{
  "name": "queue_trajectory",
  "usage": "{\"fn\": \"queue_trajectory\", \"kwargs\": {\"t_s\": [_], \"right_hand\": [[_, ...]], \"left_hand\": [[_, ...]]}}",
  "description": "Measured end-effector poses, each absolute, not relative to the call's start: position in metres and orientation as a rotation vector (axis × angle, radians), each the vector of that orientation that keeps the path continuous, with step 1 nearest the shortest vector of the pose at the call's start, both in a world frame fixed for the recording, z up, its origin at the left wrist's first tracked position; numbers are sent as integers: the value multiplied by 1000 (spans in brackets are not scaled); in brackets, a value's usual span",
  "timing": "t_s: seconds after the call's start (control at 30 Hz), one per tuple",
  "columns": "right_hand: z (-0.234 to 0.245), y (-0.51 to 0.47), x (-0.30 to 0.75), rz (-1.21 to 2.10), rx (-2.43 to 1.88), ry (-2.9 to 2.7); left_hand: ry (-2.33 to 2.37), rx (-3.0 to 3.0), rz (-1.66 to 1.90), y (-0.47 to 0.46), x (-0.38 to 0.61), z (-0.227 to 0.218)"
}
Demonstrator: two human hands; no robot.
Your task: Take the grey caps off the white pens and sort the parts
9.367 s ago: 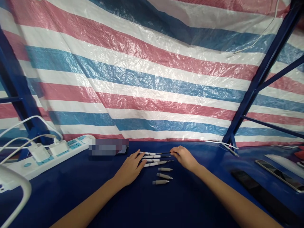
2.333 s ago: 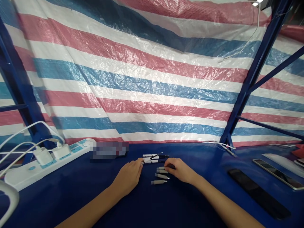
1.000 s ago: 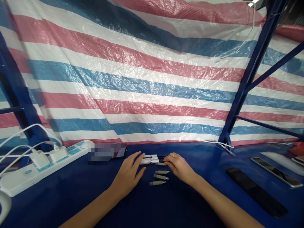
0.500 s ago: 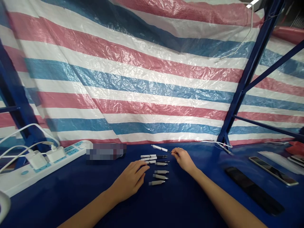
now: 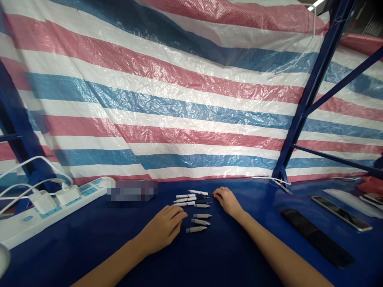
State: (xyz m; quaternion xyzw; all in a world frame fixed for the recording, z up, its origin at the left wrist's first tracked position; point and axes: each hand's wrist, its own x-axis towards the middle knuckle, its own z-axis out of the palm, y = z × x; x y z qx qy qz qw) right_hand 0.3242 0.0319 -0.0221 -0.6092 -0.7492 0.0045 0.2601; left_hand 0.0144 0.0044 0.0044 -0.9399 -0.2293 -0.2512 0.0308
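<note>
Several white pens (image 5: 187,198) lie side by side on the blue table top (image 5: 209,255), with a row of grey pen caps (image 5: 200,217) just in front of them. My right hand (image 5: 226,200) pinches the dark tip end of the farthest white pen (image 5: 198,193), which lies low over the row. My left hand (image 5: 164,229) rests on the table left of the caps, its fingers curled loosely with nothing in them.
A white power strip (image 5: 44,207) with chargers and cables sits at the left. A blurred dark object (image 5: 131,190) lies behind the pens. A black phone (image 5: 317,237) and a silver phone (image 5: 341,207) lie at the right. A striped tarpaulin (image 5: 179,99) and blue frame posts (image 5: 308,99) close the back.
My right hand picked one pen out of the row, lifted it, and has now lowered it to the far side of the row. My left hand drew back toward me and curled.
</note>
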Motion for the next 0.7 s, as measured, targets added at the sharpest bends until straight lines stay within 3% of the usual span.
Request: {"fn": "queue_trajectory", "kwargs": {"t_s": [0.7], "right_hand": [[-11,23,317,-46,-1495,-2033]], "left_hand": [[-674,-2983,-677,4,16,6]]}}
